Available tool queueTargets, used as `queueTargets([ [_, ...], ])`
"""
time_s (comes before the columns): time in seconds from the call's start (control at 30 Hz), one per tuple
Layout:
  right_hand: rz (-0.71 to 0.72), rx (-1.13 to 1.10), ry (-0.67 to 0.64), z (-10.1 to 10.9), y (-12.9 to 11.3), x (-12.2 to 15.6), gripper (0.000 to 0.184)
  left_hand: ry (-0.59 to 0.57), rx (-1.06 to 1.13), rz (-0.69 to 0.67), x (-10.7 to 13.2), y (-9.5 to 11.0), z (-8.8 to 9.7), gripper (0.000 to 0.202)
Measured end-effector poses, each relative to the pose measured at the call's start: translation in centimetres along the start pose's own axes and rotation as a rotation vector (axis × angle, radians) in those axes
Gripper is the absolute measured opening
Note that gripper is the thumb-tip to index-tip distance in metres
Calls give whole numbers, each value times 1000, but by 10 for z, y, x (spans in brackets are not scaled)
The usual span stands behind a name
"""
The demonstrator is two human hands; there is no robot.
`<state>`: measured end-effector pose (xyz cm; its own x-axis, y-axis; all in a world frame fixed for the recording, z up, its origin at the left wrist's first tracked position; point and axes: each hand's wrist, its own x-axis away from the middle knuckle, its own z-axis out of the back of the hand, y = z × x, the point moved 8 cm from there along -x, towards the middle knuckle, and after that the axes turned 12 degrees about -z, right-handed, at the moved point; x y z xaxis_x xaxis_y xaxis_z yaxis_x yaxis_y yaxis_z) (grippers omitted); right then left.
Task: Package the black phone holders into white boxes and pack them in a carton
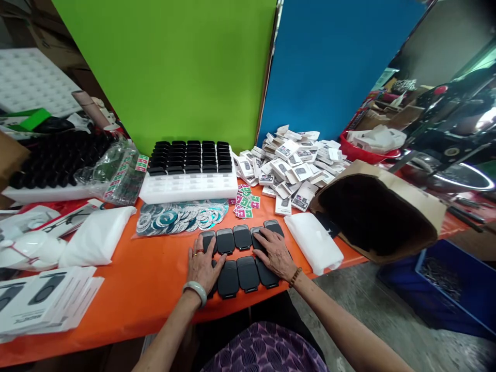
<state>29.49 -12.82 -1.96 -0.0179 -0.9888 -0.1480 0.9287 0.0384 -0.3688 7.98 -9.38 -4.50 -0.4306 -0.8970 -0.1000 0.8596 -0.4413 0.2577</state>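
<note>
Head view: two rows of flat black pieces [242, 238] were seen on the orange worktop [155, 279], between and under the two sets of fingers.
Left hand [202, 266]: its fingers were spread wide, the thumb well apart from the forefinger, and were laid at the left ends of both rows; no pinch was seen.
Right hand [277, 254]: its fingers were fanned wide over the right part of the rows, the fingertips resting on pieces there; whatever was under the palm could not be told.
Far row: five pieces were counted ahead of the thumbs, the rightmost set a little farther away than its neighbours.
Near row: its visible pieces were set side by side just nearer the body than the thumbs; one was mostly covered by the left hand.
Handling of the pieces: the step was judged to be an evening-up of the rows, best done with flat fingers and light, equal pressure from both ends, so that no piece would be ridden over another.
Smooth faces: sliding was judged safer than lifting, since easy skidding was to be expected.
White packet [314, 244]: it was placed just right of the right fingers, so outward sweeps were best kept short.
Foam tray [189, 188] and disc bag [182, 218]: both were set beyond the left fingers, the bag nearer.
</note>
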Motion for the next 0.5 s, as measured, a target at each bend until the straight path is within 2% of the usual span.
queueTargets([
  [0.2,37,-81,6,8,15,-1,44,13,-7,10,-11,11,-2,60],
  [0.27,70,-135,-10,14,17,6,47,-11,-2,16,-11,10,-1,61],
  [0.37,139,-166,-104,20,19,28,60,-55,0,27,0,10,5,66],
  [0.43,182,-148,-182,21,21,45,72,-85,-9,-35,12,20,8,74],
  [0.5,202,-120,-224,19,22,57,79,-134,-21,-170,26,40,6,86],
])
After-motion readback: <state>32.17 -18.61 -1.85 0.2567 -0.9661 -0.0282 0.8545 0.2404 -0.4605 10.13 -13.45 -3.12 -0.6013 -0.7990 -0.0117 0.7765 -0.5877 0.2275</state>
